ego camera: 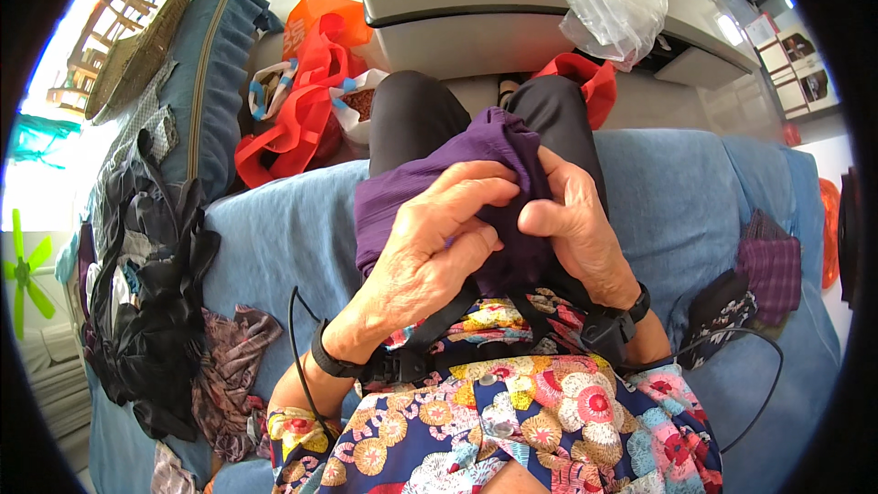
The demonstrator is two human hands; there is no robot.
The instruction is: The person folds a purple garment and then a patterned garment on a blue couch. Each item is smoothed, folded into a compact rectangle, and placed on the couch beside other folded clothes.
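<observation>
A dark purple garment [405, 199] of finely ribbed cloth lies folded across the lap, over black trousers [415, 113]. On top of it my left hand [439, 240] bends its fingers, their tips against the cloth near the middle fold; whether they pinch it is hidden. My right hand [576, 219] holds the garment's right edge, with the thumb in front and the fingertips partly behind the cloth. The two hands are a short way apart. Each wrist wears a black band.
Folded clothes, one purple plaid [772, 271], lie right on the blue-covered sofa [665, 219]. Black garments [151, 288] and a patterned cloth [233, 370] heap up left. Red bags [309, 110] stand before a low table [466, 34] bearing a clear plastic bag [617, 7]. Black cables loop beside both arms.
</observation>
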